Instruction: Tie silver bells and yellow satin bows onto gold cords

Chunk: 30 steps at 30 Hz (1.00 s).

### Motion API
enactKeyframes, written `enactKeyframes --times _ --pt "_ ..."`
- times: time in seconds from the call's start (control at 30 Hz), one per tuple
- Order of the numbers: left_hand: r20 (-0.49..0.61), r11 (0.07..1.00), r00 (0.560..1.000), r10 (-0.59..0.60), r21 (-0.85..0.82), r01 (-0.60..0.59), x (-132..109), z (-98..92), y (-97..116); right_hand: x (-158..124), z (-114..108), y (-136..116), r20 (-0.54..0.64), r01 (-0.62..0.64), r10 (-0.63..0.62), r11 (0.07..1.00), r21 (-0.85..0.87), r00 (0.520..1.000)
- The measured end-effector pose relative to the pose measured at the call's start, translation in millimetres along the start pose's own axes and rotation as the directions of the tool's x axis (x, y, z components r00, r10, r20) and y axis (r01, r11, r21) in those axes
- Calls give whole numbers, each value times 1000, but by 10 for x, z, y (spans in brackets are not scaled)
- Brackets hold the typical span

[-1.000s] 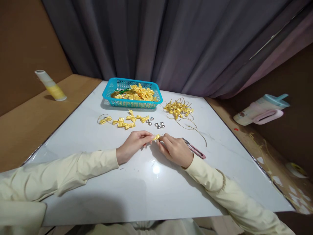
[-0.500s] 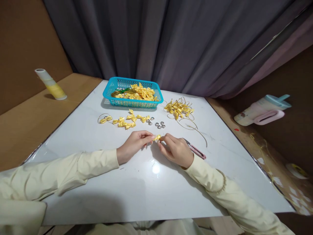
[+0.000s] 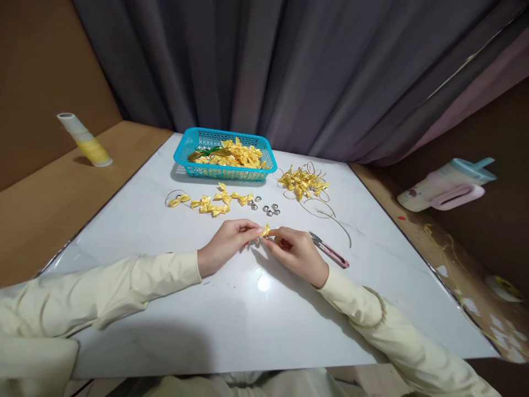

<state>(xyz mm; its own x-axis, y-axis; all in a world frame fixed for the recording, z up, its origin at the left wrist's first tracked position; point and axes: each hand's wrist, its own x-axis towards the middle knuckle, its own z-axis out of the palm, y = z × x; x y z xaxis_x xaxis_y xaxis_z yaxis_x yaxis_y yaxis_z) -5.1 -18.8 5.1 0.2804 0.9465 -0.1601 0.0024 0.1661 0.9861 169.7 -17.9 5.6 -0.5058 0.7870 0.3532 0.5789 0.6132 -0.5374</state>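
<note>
Between my two hands, above the middle of the white tabletop, is a small yellow ribbon bow (image 3: 265,229). My left hand (image 3: 229,241) pinches it from the left with thumb and fingers. From the other side, the closed fingertips of my right hand (image 3: 298,251) grip its right edge; a small shiny piece shows under the bow, too small to make out. Just beyond lie several silver bell-like pieces (image 3: 271,210). Further left are several loose yellow bows (image 3: 212,206) and one bow (image 3: 179,200) with a looped cord. Pink-handled thread snips (image 3: 329,249) rest beside my right hand.
A blue basket (image 3: 225,175) of yellow bows and a green-tied cord bundle stands at the back. Right of it is a pile of bows on cords (image 3: 303,182). A ribbon spool (image 3: 86,140) is at far left, a tumbler (image 3: 444,184) at far right.
My right hand has shifted slightly, its fingers now lower at the bow, and the snips show more fully. The bow has turned a little more upright. My left hand stays nearly still.
</note>
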Motion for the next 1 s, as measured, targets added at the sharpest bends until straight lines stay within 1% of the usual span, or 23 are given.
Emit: enactKeyframes --times 0.13,0.23,0.3,0.37,0.43,0.5,0.57,0.63,0.7,0.77,0.83,1.0 --pt "-5 1000 1000 15 1 -15 1 0 -18 8 11 -8 6 -107 107 991 77 994" --pt "-10 1000 1000 18 -4 -18 4 0 -27 7 0 9 -7 -119 120 989 83 993" --pt "-12 1000 1000 11 -4 -11 7 -1 -27 1 -11 18 -34 -69 70 997 28 997" --pt "-20 1000 1000 2 -1 -2 9 -1 -26 -11 -16 24 -67 19 -23 998 -64 997" --pt "-26 1000 1000 3 7 -2 11 -1 -27 -27 -11 26 -85 106 -120 982 -159 989" --pt "-29 1000 1000 11 14 -10 13 0 -30 -43 1 24 -94 167 -197 951 -259 976" --pt "-31 1000 999 17 18 -17 14 0 -32 -53 11 19 -97 205 -261 899 -386 960" --pt "-35 999 999 20 29 -19 14 1 -31 -56 12 11 -99 237 -335 820 -521 937" --pt "-36 999 999 22 44 -21 10 1 -28 -53 4 5 -81 274 -404 740 -614 911" --pt "-35 998 999 31 59 -29 5 4 -25 -48 -4 4 -52 310 -449 690 -654 892" --pt "-38 997 998 44 72 -42 -1 9 -24 -44 -7 9 -38 321 -455 682 -657 890" --pt "-45 993 996 73 96 -68 -6 23 -29 -57 10 -14 -64 295 -404 759 -581 913"
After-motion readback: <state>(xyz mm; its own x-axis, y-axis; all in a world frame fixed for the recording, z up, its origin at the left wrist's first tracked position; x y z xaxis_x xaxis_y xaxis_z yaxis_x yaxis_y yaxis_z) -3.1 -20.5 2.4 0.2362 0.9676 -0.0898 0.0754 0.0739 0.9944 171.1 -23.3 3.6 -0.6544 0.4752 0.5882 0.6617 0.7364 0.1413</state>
